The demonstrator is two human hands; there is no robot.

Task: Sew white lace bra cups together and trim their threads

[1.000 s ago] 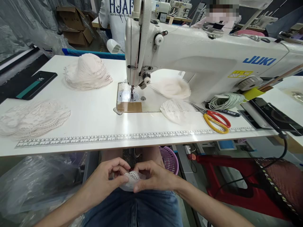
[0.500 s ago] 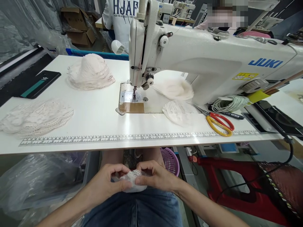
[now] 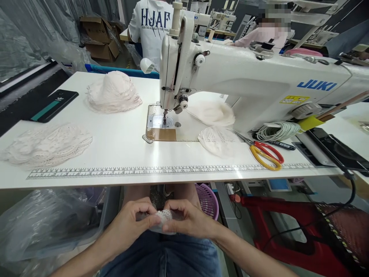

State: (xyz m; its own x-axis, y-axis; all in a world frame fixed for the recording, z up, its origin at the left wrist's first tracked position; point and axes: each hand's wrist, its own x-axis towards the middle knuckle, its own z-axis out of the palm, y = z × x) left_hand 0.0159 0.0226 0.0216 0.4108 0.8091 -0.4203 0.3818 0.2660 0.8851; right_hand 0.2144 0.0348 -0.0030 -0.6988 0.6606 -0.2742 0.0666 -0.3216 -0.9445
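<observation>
Left grip (image 3: 137, 220) and right grip (image 3: 191, 220) are both closed on a small white piece of sheer, lace-trimmed fabric (image 3: 164, 216), thumbs on the near side, fingers curled behind. It sits between them just above the blue denim-clad lap (image 3: 161, 256), below the front edge of the white, ruler-marked surface (image 3: 123, 154). The piece looks very light, soft and limp — it probably folds at any touch, and the openwork could snag or stretch if tugged hard. A gentle thumb-and-finger pinch near each end seems the best hold. Its visible part runs longest from side to side, thumb to thumb, openwork facing away from the body, plainer cloth toward the lap — fingers hide both ends, so the full outline cannot be told.
</observation>
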